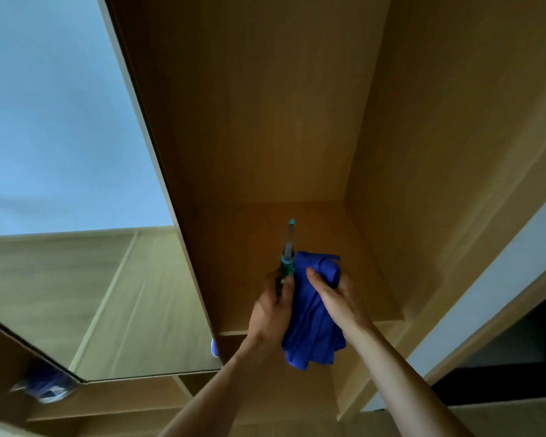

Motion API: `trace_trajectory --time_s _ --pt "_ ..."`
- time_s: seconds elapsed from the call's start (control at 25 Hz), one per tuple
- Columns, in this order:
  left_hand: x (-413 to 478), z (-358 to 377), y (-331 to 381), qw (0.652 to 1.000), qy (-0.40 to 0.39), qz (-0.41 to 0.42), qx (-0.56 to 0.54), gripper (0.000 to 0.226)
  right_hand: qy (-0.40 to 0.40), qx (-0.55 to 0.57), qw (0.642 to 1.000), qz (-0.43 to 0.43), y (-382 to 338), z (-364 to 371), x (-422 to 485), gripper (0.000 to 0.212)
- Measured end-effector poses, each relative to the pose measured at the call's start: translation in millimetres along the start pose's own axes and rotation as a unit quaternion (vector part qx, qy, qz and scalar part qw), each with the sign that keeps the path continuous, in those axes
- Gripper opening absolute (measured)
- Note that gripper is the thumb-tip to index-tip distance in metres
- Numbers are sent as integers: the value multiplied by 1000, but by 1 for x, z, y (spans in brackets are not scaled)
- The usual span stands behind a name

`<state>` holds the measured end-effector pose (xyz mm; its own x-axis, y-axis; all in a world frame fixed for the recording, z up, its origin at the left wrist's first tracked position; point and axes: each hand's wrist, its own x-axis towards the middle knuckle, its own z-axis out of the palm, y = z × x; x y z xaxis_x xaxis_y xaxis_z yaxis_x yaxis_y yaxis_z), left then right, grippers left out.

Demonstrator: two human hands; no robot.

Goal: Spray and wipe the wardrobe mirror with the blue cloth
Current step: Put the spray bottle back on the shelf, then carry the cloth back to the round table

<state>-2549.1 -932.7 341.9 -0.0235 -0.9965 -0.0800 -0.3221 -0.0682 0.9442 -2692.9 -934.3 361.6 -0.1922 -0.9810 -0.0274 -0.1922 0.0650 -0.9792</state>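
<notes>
Both arms are up in front of the open wardrobe (265, 121). The left hand (271, 307) has its fingers curled round a slim spray bottle (288, 257), teal tip pointing up into the wooden compartment. Right beside it, touching, the right hand (338, 298) grips the blue cloth (312, 323), thumb pressed on top of the bunched fabric and the rest hanging down past the wrist.

The mirror (60, 152) is off to the left, on the door that stands open at an angle, well apart from both hands. So by my reckoning nothing has gone on the glass yet; this is the getting-ready stage.

To do it well, I'd say the bottle needs to swing left and face the glass, not the wood. Which way the nozzle faces I cannot tell from here, so it's worth checking first. The cloth sits tight against the bottle, so the hands should part, or the spray soaks the fabric. A light mist, then the cloth spread flatter for broad, overlapping strokes from the top down.
</notes>
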Motion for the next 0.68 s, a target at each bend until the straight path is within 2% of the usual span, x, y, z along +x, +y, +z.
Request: trace_trajectory --time_s 0.08,0.2,0.4,0.6,0.68 --pt "-15 0 -1 997 -50 -20 -47 44 -11 26 1000 8 -3 5 -12 25" --pt "-32 0 -1 992 -67 -29 -102 55 -20 42 999 -3 -8 8 -31 22" --pt "-52 -4 4 986 -79 -30 -143 49 2 8 1000 4 -16 5 -50 31" --pt "-56 -17 6 980 -123 -24 -157 41 61 -36 997 19 -17 5 -67 33" --pt "-59 -17 3 978 -139 -17 -154 47 79 -43 995 36 -14 8 -74 32"
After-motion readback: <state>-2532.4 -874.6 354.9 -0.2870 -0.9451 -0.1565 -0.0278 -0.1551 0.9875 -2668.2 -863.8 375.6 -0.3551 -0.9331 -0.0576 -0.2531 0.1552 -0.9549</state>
